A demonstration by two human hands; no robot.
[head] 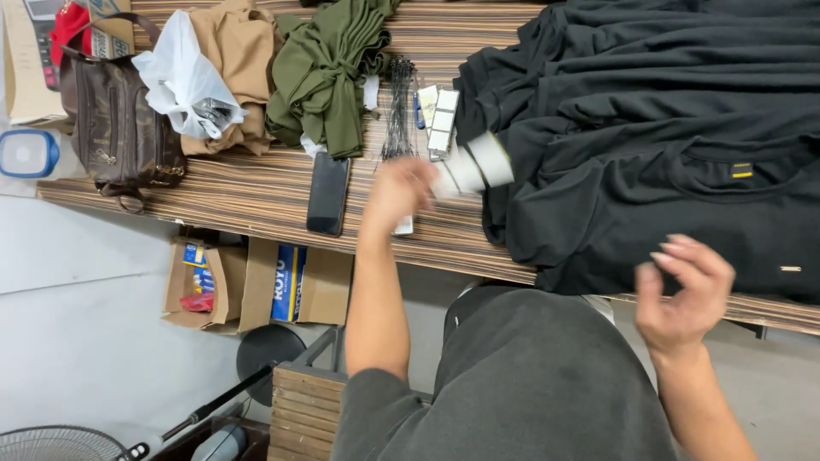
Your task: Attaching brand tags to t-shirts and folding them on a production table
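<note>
- Nearest to the wearer, the right hand (683,290) hangs over the table's near edge with fingers loosely curled and thumb close to the fingertips. Whether something tiny sits between them, I cannot tell; nothing shows. If it is pinching a small pin or fastener, it could easily drop off the edge to the floor.
- Just beyond that hand, the top black garment (683,196) lies flat with its neckline and small yellow label up, its lower hem overhanging the striped wooden table (256,192). A tug there could drag the stack toward the edge.
- The left hand (397,192) is out over the table, fingers closed on a fan of white card tags (474,162). The hand is blurred, so the grip looks loose to me; the tags splay out and a few might slide free onto the dark cloth.
- Beside that wrist a black phone (328,194) lies close to the table edge. A sweep of the forearm could knock it off.
- Further back, a bundle of thin black tag fasteners (398,107) and a strip of white tags (437,119) lie just beside the garments, easily scattered.
- Farthest off sit the olive garments (329,72), tan garments (239,51), a white plastic bag (179,72) and a brown handbag (115,111), well apart from both hands.
</note>
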